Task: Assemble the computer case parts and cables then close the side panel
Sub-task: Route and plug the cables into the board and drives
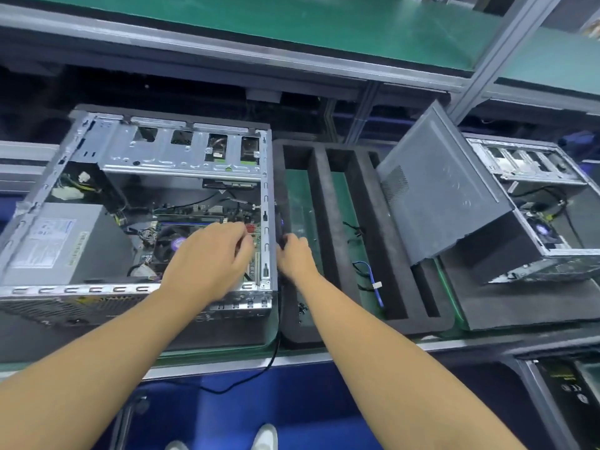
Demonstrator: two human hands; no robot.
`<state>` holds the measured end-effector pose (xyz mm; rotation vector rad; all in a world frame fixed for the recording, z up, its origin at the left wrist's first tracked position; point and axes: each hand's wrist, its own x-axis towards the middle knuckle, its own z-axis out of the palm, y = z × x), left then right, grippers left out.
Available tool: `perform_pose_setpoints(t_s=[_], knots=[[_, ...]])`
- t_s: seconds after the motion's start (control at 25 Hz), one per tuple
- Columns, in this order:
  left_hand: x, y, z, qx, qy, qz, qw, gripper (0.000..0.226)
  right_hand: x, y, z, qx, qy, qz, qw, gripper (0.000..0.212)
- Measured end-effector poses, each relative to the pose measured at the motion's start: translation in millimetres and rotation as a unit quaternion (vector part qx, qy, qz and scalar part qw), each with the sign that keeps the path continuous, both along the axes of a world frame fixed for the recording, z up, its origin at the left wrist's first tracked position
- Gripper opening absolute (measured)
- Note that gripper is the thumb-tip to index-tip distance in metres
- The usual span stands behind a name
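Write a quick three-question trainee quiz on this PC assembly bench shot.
1. True or false: the dark grey perforated metal side panel leans on the second silver computer case at the right.
2. Where does the thin blue cable lie? A) in a slot of the black slotted foam tray; B) in a cardboard box; C) on a wooden stool.
3. Fill in: the ___ hand reaches inside the open silver metal computer case.
Key: 1 true; 2 A; 3 left. The left hand is inside the case. The right hand grips a black corded tool at its outer edge.
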<state>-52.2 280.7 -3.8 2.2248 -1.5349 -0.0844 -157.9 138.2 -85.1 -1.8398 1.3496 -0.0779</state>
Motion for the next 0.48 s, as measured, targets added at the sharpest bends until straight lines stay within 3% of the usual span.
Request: perform_pose_setpoints(t_s=[0.08, 0.24, 0.32, 0.48], knots=[[0, 0, -2, 0.003, 0.011, 0.014, 1.0, 0.034, 17, -4, 0, 0.035, 0.048, -0.032, 0.998, 0.041], [0, 1, -1, -0.008, 0.016, 0.015, 1.0, 0.034, 14, -13, 2, 0.099, 0.018, -0.037, 0.994, 0.046], [0, 0, -1, -0.02, 0.016, 0.011, 1.0, 0.034, 1, -14, 1, 0.153, -0.052, -0.042, 0.986, 0.044], [1, 2, 1, -0.017, 0.031, 0.013, 0.999, 0.033, -26, -6, 7, 0.342, -0.239, -0.144, 0.897, 0.025]])
